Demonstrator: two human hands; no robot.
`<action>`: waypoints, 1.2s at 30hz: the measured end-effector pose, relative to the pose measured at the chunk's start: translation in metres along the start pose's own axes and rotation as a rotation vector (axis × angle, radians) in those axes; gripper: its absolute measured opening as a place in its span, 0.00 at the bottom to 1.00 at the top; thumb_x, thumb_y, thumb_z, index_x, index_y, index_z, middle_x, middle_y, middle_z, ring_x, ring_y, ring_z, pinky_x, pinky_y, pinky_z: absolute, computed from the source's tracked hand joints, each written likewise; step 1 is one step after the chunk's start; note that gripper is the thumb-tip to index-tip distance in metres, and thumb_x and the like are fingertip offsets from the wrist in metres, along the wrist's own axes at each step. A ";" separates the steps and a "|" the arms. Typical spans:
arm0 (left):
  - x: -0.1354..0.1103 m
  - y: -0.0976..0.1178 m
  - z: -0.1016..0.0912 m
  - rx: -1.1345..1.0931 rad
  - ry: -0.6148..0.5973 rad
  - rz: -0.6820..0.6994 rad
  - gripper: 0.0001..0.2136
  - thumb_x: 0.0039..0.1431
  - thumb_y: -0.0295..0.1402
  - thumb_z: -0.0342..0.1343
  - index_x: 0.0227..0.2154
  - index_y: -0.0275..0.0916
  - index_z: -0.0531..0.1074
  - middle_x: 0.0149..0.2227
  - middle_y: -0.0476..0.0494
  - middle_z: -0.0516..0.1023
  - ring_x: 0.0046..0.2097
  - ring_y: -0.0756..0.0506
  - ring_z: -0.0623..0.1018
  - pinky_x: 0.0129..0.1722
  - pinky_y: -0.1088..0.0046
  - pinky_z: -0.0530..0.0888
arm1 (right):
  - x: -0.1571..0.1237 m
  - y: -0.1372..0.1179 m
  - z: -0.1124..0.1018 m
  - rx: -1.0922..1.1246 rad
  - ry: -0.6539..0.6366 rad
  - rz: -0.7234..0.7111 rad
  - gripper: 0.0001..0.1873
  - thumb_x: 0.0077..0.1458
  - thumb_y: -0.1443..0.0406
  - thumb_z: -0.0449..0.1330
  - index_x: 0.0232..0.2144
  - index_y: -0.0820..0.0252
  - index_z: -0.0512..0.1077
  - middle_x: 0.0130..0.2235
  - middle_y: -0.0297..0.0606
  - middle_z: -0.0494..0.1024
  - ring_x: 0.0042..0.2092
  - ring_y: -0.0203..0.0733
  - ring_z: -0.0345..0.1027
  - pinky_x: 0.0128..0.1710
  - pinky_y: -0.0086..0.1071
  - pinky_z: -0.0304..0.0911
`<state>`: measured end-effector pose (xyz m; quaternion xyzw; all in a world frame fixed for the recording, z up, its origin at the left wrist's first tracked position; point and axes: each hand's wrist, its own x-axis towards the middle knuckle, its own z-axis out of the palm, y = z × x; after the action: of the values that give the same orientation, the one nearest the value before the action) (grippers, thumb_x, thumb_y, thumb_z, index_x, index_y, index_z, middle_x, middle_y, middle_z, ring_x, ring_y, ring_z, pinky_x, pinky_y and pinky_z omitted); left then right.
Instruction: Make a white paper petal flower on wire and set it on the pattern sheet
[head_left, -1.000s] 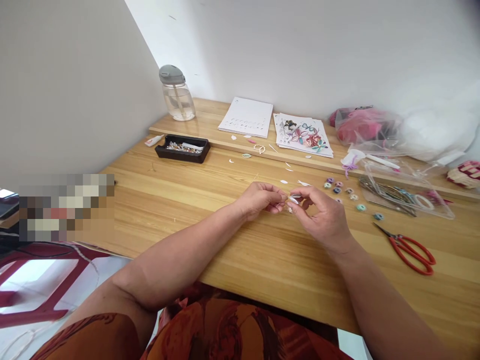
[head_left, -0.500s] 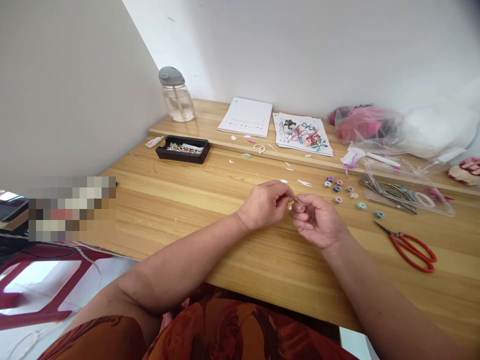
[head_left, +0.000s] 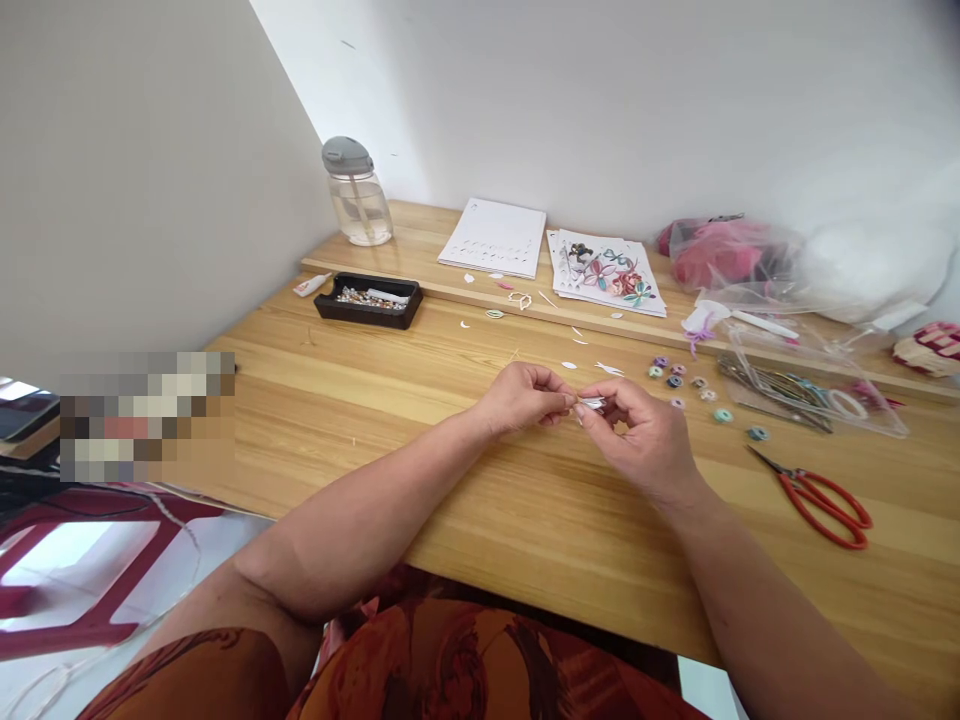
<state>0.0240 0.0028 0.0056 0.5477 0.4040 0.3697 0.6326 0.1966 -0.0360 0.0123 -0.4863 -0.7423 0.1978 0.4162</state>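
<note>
Both hands meet above the wooden table (head_left: 450,480), fingertips nearly touching. Between the thumb and fingers of my right hand (head_left: 641,430) is a small white piece (head_left: 592,403), flat and narrow, partly covered by the fingers. My left hand (head_left: 529,398) pinches at its left end, where the fingers hide what they grip. Just beyond the hands lie small white cut-outs (head_left: 609,369), leaf-like and branching in shape. To the right of my right hand sit several small thread spools (head_left: 675,381) and red-handled scissors (head_left: 825,505).
A black tray (head_left: 367,315) of beads and a water bottle (head_left: 358,200) stand at the back left. White sheets (head_left: 491,235) and a sheet with coloured flowers (head_left: 607,272) lie on the raised ledge. Plastic bags (head_left: 840,265) and a clear box (head_left: 892,420) occupy the right.
My right hand has turned, thumb now nearer me, and the white piece shows more between its fingers. My left hand has shifted slightly left and its fingers have spread a little from their curl.
</note>
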 end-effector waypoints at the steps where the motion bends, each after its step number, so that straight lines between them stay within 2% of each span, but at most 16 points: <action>1: -0.001 -0.001 0.001 0.049 0.019 0.050 0.05 0.49 0.29 0.61 0.25 0.32 0.72 0.19 0.50 0.71 0.21 0.54 0.68 0.23 0.78 0.65 | 0.000 -0.002 0.001 0.059 0.016 0.073 0.07 0.51 0.63 0.64 0.34 0.58 0.73 0.26 0.32 0.74 0.24 0.32 0.62 0.24 0.28 0.59; 4: -0.005 -0.003 0.005 0.298 0.134 0.298 0.04 0.51 0.30 0.59 0.27 0.33 0.74 0.23 0.49 0.74 0.24 0.54 0.69 0.25 0.78 0.64 | 0.005 -0.005 0.003 0.410 0.002 0.442 0.11 0.47 0.60 0.65 0.26 0.59 0.69 0.21 0.31 0.69 0.21 0.31 0.59 0.16 0.25 0.51; 7: -0.011 -0.004 0.009 0.571 0.211 0.606 0.05 0.55 0.26 0.54 0.29 0.35 0.75 0.29 0.45 0.77 0.31 0.51 0.73 0.33 0.76 0.68 | 0.012 -0.004 0.001 0.849 -0.138 0.850 0.14 0.41 0.60 0.66 0.24 0.60 0.64 0.20 0.27 0.63 0.18 0.27 0.51 0.11 0.21 0.40; 9: -0.013 -0.004 0.011 0.677 0.202 0.731 0.06 0.56 0.25 0.52 0.31 0.35 0.75 0.31 0.43 0.78 0.34 0.49 0.74 0.37 0.74 0.69 | 0.014 -0.001 -0.001 1.003 -0.219 0.986 0.15 0.39 0.62 0.67 0.24 0.60 0.64 0.20 0.25 0.60 0.17 0.24 0.46 0.11 0.20 0.37; 10: -0.013 -0.003 0.010 0.691 0.201 0.738 0.07 0.56 0.25 0.52 0.31 0.35 0.75 0.32 0.42 0.78 0.35 0.49 0.74 0.38 0.73 0.69 | 0.014 0.000 -0.001 1.017 -0.240 0.990 0.15 0.39 0.61 0.67 0.25 0.60 0.64 0.20 0.25 0.60 0.17 0.24 0.46 0.11 0.19 0.38; 11: -0.012 -0.003 0.009 0.676 0.205 0.702 0.06 0.56 0.26 0.52 0.30 0.35 0.75 0.31 0.42 0.78 0.34 0.49 0.74 0.37 0.73 0.69 | 0.013 0.002 -0.002 0.989 -0.249 0.950 0.16 0.41 0.60 0.67 0.26 0.60 0.65 0.21 0.26 0.61 0.18 0.25 0.48 0.12 0.19 0.41; 13: -0.009 -0.002 0.006 0.544 0.211 0.524 0.04 0.54 0.27 0.55 0.27 0.35 0.74 0.27 0.44 0.76 0.30 0.51 0.72 0.32 0.75 0.68 | 0.010 0.005 -0.002 0.821 -0.237 0.760 0.17 0.44 0.57 0.67 0.31 0.60 0.67 0.23 0.29 0.67 0.21 0.29 0.58 0.15 0.21 0.51; 16: -0.002 0.000 0.000 0.176 0.120 0.152 0.05 0.50 0.30 0.60 0.24 0.33 0.72 0.21 0.48 0.73 0.23 0.53 0.69 0.26 0.77 0.66 | 0.006 0.008 -0.002 0.394 -0.121 0.334 0.26 0.45 0.59 0.69 0.45 0.57 0.68 0.37 0.37 0.76 0.34 0.38 0.70 0.27 0.28 0.66; 18: 0.001 0.000 -0.002 -0.028 0.040 -0.029 0.05 0.48 0.29 0.60 0.23 0.33 0.71 0.19 0.49 0.71 0.22 0.54 0.68 0.24 0.78 0.66 | 0.005 0.008 -0.003 0.136 -0.058 0.071 0.26 0.47 0.62 0.68 0.49 0.55 0.68 0.45 0.40 0.76 0.39 0.41 0.71 0.33 0.31 0.68; 20: 0.002 0.000 -0.003 -0.132 -0.002 -0.128 0.04 0.46 0.26 0.60 0.22 0.32 0.71 0.19 0.48 0.71 0.21 0.54 0.69 0.22 0.79 0.64 | 0.004 0.007 -0.004 -0.037 -0.041 -0.102 0.16 0.52 0.64 0.65 0.44 0.55 0.71 0.41 0.38 0.77 0.36 0.39 0.71 0.34 0.31 0.67; 23: 0.001 -0.001 -0.002 -0.172 -0.018 -0.163 0.03 0.45 0.25 0.59 0.22 0.32 0.71 0.19 0.48 0.71 0.20 0.54 0.69 0.21 0.79 0.63 | 0.003 0.003 -0.005 -0.131 -0.030 -0.137 0.05 0.55 0.64 0.62 0.36 0.56 0.73 0.28 0.33 0.75 0.26 0.34 0.65 0.28 0.29 0.62; 25: 0.000 -0.001 -0.001 -0.128 -0.005 -0.116 0.03 0.46 0.26 0.60 0.23 0.32 0.71 0.18 0.49 0.70 0.20 0.54 0.68 0.22 0.79 0.64 | 0.002 0.001 -0.004 -0.091 -0.011 -0.033 0.06 0.54 0.62 0.63 0.34 0.57 0.74 0.25 0.32 0.73 0.23 0.32 0.62 0.25 0.28 0.59; 27: -0.001 -0.001 0.000 -0.003 0.028 0.011 0.04 0.47 0.28 0.60 0.24 0.32 0.71 0.19 0.50 0.70 0.21 0.54 0.67 0.23 0.79 0.64 | 0.003 -0.001 -0.002 0.075 -0.011 0.164 0.09 0.51 0.59 0.65 0.31 0.58 0.72 0.23 0.31 0.71 0.22 0.32 0.60 0.21 0.27 0.56; 32: -0.008 -0.002 0.006 0.485 0.183 0.554 0.03 0.53 0.26 0.55 0.27 0.35 0.74 0.26 0.47 0.75 0.28 0.53 0.70 0.30 0.77 0.67 | 0.011 -0.001 -0.003 0.873 -0.213 0.875 0.17 0.43 0.59 0.68 0.25 0.59 0.64 0.20 0.26 0.61 0.17 0.26 0.49 0.12 0.20 0.39; 34: -0.010 -0.003 0.007 0.609 0.187 0.709 0.06 0.55 0.24 0.52 0.29 0.36 0.74 0.29 0.45 0.76 0.32 0.51 0.72 0.35 0.75 0.68 | 0.013 0.001 -0.004 1.046 -0.267 1.005 0.17 0.41 0.61 0.69 0.25 0.59 0.64 0.20 0.24 0.58 0.17 0.24 0.45 0.11 0.18 0.38; 36: -0.010 -0.003 0.006 0.652 0.177 0.751 0.06 0.56 0.24 0.52 0.30 0.36 0.74 0.31 0.44 0.76 0.34 0.50 0.73 0.37 0.74 0.69 | 0.012 0.002 -0.004 1.053 -0.272 0.985 0.17 0.41 0.61 0.69 0.26 0.59 0.64 0.20 0.24 0.59 0.18 0.25 0.47 0.11 0.18 0.39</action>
<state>0.0260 -0.0092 0.0043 0.7908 0.3258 0.4713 0.2152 0.1990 -0.0251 0.0186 -0.4703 -0.2894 0.7511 0.3619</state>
